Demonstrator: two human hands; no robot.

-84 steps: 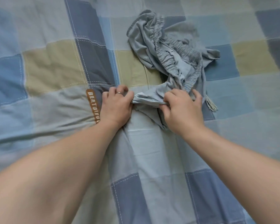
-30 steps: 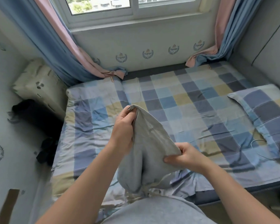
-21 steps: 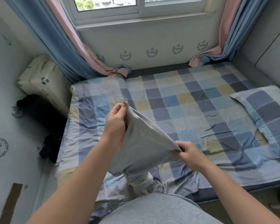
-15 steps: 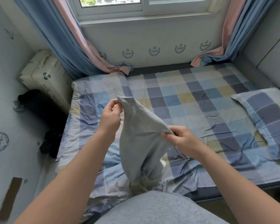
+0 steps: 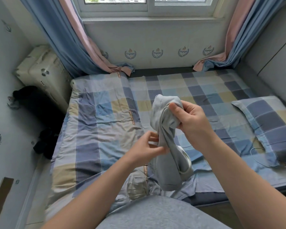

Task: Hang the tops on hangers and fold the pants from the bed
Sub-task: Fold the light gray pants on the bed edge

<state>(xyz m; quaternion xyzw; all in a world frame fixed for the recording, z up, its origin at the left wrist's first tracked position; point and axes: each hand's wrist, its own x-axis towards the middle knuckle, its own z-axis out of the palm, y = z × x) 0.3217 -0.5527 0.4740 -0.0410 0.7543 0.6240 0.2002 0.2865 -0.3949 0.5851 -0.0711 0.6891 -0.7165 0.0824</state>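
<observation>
Grey pants (image 5: 167, 138) hang bunched in the air above the near edge of the checked bed (image 5: 106, 123). My right hand (image 5: 188, 119) grips their upper end, thumb over the gathered cloth. My left hand (image 5: 147, 147) is lower, its fingers pinching the side of the hanging cloth. The lower end of the pants dangles just above the bedsheet. No tops or hangers show in the head view.
A checked pillow (image 5: 269, 124) lies at the right of the bed, with a thin cable (image 5: 257, 156) beside it. A cream suitcase (image 5: 41, 73) and dark clothes (image 5: 45, 142) sit on the floor at left. Curtains and a window stand at the far end.
The pants went from lying on the bed to being held in the air. My right hand has risen to their top end, and my left hand has dropped to the hanging cloth.
</observation>
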